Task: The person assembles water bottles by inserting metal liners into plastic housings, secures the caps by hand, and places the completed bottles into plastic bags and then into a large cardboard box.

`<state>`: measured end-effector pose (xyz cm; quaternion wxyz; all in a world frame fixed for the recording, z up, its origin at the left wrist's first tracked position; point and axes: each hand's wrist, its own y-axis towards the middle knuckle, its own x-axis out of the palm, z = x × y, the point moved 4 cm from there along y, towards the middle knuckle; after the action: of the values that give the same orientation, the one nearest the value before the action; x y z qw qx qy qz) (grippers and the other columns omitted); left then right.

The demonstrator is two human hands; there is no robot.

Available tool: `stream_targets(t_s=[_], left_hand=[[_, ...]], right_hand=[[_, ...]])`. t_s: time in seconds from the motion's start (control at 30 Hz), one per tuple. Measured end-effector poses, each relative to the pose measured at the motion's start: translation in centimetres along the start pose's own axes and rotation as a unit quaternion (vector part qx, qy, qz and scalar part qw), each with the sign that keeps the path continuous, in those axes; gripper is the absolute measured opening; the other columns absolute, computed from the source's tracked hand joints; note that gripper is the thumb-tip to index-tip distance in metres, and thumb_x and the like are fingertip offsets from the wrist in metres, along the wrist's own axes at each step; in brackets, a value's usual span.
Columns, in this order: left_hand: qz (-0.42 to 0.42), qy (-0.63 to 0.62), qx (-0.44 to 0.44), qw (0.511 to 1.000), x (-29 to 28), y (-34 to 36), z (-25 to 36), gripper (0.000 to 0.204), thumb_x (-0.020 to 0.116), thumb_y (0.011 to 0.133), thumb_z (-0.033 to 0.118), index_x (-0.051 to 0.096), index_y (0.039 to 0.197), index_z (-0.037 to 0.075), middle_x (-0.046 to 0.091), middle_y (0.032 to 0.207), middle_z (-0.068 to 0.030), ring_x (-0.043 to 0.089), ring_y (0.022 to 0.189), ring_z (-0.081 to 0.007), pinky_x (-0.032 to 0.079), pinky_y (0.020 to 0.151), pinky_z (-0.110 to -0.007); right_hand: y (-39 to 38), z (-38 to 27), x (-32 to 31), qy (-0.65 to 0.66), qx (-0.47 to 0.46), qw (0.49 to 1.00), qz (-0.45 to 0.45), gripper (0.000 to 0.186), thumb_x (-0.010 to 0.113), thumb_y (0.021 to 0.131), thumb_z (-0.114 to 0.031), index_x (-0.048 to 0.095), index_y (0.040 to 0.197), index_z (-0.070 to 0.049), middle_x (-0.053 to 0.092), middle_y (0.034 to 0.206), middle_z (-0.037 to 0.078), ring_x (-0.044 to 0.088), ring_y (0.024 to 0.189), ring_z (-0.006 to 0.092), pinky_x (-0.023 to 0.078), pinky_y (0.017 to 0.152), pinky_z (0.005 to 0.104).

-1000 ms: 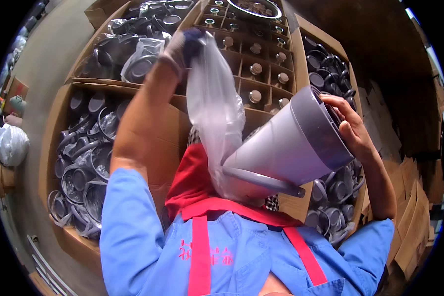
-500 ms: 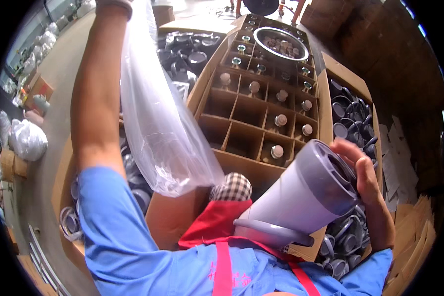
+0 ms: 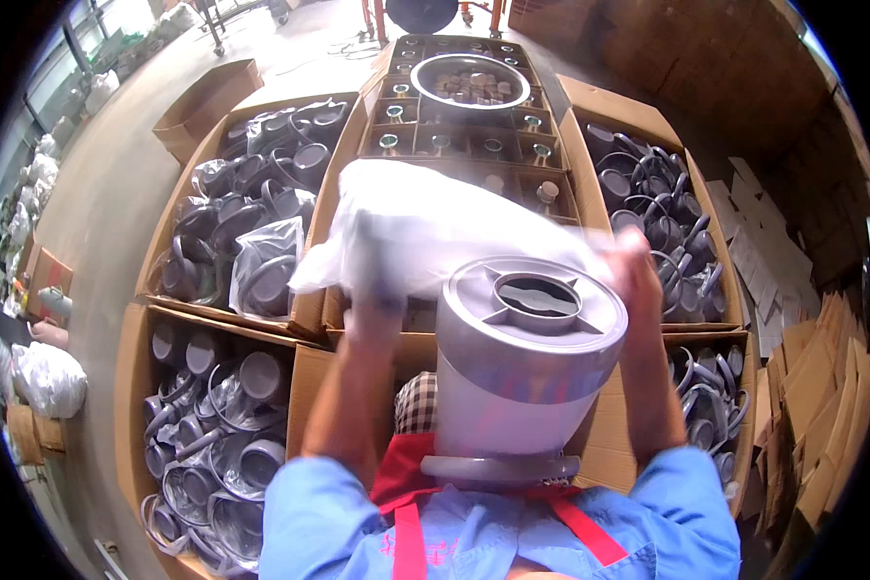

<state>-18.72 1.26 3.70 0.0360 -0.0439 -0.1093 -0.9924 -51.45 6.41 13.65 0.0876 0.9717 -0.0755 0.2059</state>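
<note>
A clear plastic bag (image 3: 464, 213) stretches crosswise in front of me. My left hand (image 3: 375, 271), motion-blurred and dark-covered at the fingers, grips its left part. My right hand (image 3: 631, 261), also blurred, is closed on the bag's right end. A pale grey cylindrical container (image 3: 507, 401) stands upright against my front, between my forearms, topped by a lid with a dark central opening. Its curved grey handle (image 3: 498, 469) lies at the bottom, over my red apron.
Open cartons of grey lidded parts and handles (image 3: 217, 416) surround me. A divided carton of bottles (image 3: 387, 116) carries a metal bowl (image 3: 469, 104) of small pieces. Flattened cardboard (image 3: 807, 406) lies at the right, white bags (image 3: 53, 377) at the left, wheeled stands behind.
My left hand has swung up, then down to the middle with the bag, now horizontal. My right hand has left the container's top for the bag. The container has turned upright.
</note>
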Motion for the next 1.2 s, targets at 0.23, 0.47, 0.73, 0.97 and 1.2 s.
stream_targets(t_s=[0.23,0.47,0.73,0.97,1.2], left_hand=[[-0.161,-0.125,-0.137,0.969,-0.5,-18.1,1.0,0.052,0.047,0.097,0.032,0.042,0.132,-0.006,0.054,0.127,-0.0171,0.056,0.112,-0.0204,0.049,0.091,-0.033],[-0.337,0.396,0.217,0.826,-3.6,-24.2,6.2,0.031,0.063,0.067,0.012,0.065,0.098,0.008,0.060,0.108,-0.0109,0.045,0.124,-0.0339,0.026,0.109,-0.053],[-0.258,0.426,0.405,0.767,1.8,-20.3,11.1,0.017,0.065,0.063,0.011,0.066,0.080,0.011,0.061,0.094,-0.0072,0.056,0.098,-0.0266,0.040,0.099,-0.044],[-0.210,-0.136,-0.084,0.964,-3.7,-16.0,10.7,0.014,0.056,0.080,0.004,0.066,0.090,0.007,0.064,0.095,-0.0126,0.061,0.094,-0.0250,0.049,0.082,-0.030],[-0.032,0.496,0.302,0.813,-15.4,-10.2,13.5,0.060,0.067,0.069,0.017,0.051,0.126,0.006,0.048,0.127,-0.0156,0.040,0.129,-0.0371,0.025,0.109,-0.050]], right_hand=[[-16.1,0.8,-1.7,-0.464,0.154,0.830,-0.270,0.044,0.068,0.080,-0.041,0.064,0.089,0.001,0.066,0.074,0.010,0.063,0.066,0.0223,0.048,0.061,0.0316],[-25.2,-1.0,2.4,-0.391,0.166,0.683,-0.594,0.033,0.066,0.083,-0.025,0.064,0.107,-0.003,0.066,0.093,0.016,0.064,0.080,0.0290,0.050,0.072,0.0370],[-29.0,-1.3,6.5,-0.462,0.111,0.829,-0.295,0.012,0.064,0.082,-0.009,0.065,0.088,0.002,0.064,0.075,0.012,0.060,0.068,0.0149,0.048,0.062,0.0317],[-23.7,-5.7,10.6,-0.337,-0.177,0.899,-0.218,0.020,0.060,0.085,-0.013,0.061,0.073,0.003,0.067,0.076,0.016,0.066,0.072,0.0235,0.050,0.065,0.0322],[-10.0,-5.7,23.6,-0.566,-0.309,0.643,-0.412,0.011,0.061,0.077,-0.012,0.062,0.082,-0.001,0.064,0.075,0.009,0.063,0.070,0.0209,0.048,0.062,0.0322]])
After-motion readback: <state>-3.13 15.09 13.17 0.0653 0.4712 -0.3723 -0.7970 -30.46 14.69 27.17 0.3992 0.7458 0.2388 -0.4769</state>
